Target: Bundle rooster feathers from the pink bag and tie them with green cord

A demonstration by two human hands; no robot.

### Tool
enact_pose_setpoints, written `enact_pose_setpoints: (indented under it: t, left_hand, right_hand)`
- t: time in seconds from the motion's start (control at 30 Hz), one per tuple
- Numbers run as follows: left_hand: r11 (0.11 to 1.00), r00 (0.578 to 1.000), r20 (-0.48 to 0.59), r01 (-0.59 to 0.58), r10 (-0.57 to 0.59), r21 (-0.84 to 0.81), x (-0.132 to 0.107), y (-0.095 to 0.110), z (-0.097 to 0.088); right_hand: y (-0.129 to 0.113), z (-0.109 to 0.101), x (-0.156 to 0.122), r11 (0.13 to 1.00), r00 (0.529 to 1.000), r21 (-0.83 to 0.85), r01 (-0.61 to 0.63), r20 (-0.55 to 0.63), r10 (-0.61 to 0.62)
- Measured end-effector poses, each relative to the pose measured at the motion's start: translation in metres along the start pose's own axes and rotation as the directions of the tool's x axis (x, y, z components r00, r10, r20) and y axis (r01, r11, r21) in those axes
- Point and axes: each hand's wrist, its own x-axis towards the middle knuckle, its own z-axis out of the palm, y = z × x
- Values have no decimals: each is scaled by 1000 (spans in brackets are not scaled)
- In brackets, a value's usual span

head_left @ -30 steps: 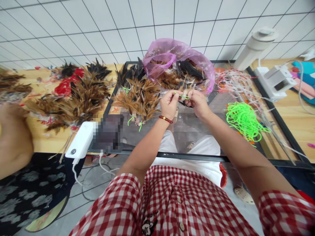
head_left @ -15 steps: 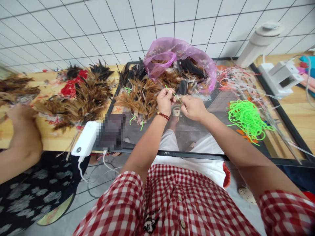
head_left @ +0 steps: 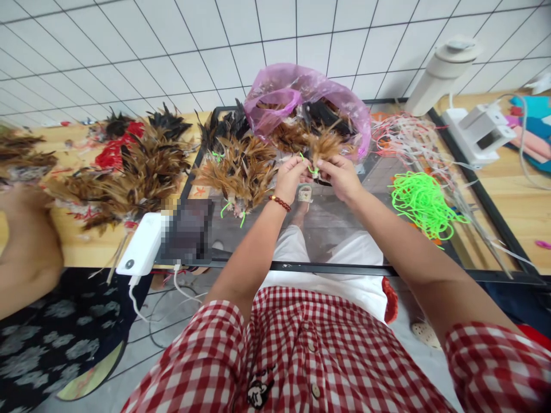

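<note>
Holding entry: one feather bundle (head_left: 323,147), brown, raised just above the glass worktop (head_left: 336,268), in front of the pink bag (head_left: 301,89). Left hand (head_left: 291,179) and right hand (head_left: 343,176) meet at its quill end, fingers closed narrow on it, a green tie (head_left: 312,170) between them. Tied bundles (head_left: 241,172) lie to the left, a green cord heap (head_left: 424,201) to the right.

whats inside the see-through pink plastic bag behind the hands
Brown feathers and a few black feathers show inside the pink plastic bag. Its lower front is hidden behind the left hand, right hand and the brown feather bundle they pinch.
</note>
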Motion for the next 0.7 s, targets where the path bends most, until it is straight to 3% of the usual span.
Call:
enact_pose_setpoints:
  t: [0.2,0.27,0.37,0.47,0.57,0.7]
  left_hand:
    - [975,989,80,104,-121,198,-2,1,7]
    - [957,998,29,51,-62,286,-1,7,7]
    - [879,988,-57,-103,146,465,-6,31,-6]
    - [711,930,-137,-160,341,684,-25,66,-41]
    - [540,843,-235,-76,483,838,-59,93,-90]
    - [446,728,-377,109,573,888,-105,94,-145]
  right_hand:
    - [-1,-3,-1,998,998,2,61,25,-61]
    - [0,-5,1,998,998,8,59,-11,-59]
    - [4,-11,6,998,994,4,67,-85,-67]
    - [9,-17,12,995,982,-21,101,-157,-103]
    - [15,-21,17,991,970,-19,132,-205,-133]
    - [22,-23,21,989,966,-15,146,-212,-145]
